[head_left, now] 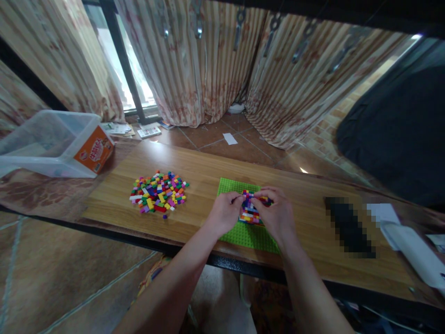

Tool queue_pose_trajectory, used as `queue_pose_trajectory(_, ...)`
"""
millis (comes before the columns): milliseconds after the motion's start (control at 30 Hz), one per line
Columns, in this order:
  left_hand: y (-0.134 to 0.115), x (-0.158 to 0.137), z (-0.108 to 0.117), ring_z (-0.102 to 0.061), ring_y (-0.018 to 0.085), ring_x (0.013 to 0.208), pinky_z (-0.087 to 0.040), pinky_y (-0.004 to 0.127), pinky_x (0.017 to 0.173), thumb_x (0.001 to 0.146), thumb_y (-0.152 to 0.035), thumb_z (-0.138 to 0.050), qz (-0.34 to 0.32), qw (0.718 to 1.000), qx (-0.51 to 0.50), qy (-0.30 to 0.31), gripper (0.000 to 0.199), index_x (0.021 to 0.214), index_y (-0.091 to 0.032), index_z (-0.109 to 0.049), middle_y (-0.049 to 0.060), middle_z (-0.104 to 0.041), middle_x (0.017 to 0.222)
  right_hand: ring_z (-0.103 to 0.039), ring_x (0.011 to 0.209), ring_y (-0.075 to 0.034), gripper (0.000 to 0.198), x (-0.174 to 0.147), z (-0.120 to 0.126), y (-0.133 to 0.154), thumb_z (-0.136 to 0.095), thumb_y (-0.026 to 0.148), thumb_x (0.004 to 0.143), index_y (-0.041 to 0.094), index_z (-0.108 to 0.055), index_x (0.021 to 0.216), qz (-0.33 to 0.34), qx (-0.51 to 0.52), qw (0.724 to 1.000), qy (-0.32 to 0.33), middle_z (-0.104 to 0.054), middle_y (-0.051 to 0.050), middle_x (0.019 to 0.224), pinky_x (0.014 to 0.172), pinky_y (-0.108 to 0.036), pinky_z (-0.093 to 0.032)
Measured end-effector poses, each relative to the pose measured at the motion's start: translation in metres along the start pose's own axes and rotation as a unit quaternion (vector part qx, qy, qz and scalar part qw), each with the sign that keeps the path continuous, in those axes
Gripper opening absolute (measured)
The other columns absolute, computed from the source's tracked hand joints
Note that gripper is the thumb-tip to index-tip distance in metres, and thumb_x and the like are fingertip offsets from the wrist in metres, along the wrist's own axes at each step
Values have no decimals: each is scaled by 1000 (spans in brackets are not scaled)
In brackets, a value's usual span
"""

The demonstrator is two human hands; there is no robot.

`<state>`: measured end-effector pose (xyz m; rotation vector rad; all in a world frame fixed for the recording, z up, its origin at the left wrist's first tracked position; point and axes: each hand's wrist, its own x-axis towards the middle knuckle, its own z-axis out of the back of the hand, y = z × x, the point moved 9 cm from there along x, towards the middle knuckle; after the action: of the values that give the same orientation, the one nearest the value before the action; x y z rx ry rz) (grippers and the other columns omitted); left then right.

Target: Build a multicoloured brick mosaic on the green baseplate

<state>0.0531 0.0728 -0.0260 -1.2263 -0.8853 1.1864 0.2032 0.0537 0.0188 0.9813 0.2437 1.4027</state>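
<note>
A green studded baseplate [250,237] lies on the wooden board, with a many-coloured block of toy bricks [249,215] built up on it. My left hand [224,214] is at the left side of the block, its thumb and forefinger drawn together against the bricks' edge. From the right, my right hand [276,213] reaches over the block with its fingers pinched near the top. Whatever small piece it may hold is hidden by the fingers. Both hands cover parts of the block. To the left lies a loose pile of small toy bricks [158,191] in many colours.
A clear plastic bin [52,160] with an orange label stands at the far left. On the right lie a pixelated dark object [349,227] and a white object [419,255]. The wooden board [194,167] ends at a dark front edge. Curtains [208,69] hang behind.
</note>
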Motion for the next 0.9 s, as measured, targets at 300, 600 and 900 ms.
queue_pose_trajectory(300,-4,-1,1,-43,11,55,-32,26,57,90,-30,-51,-1,1000,-3,-1,33,61,-16,-61,-3,-51,54,-63,92,-26,7,2,-2,-1,-67,27,73,22,-72,70,-11,4,1000,-4,-67,-9,93,86,-45,-49)
queue_pose_trajectory(600,-1,0,1,-43,11,55,-31,26,56,89,-31,-51,-2,1000,-6,-5,33,60,-17,-60,-3,-52,53,-63,89,-25,7,3,-3,-1,-66,26,73,23,-72,72,-15,12,1000,-5,-66,-8,90,82,-43,-50)
queue_pose_trajectory(900,9,-10,2,-32,3,41,-20,17,39,92,-32,-56,181,900,-395,-16,26,84,-10,-66,-3,-51,58,-64,90,-24,13,1,3,0,-65,32,79,22,-71,79,-12,32,999,-16,-69,-8,92,85,-41,-50)
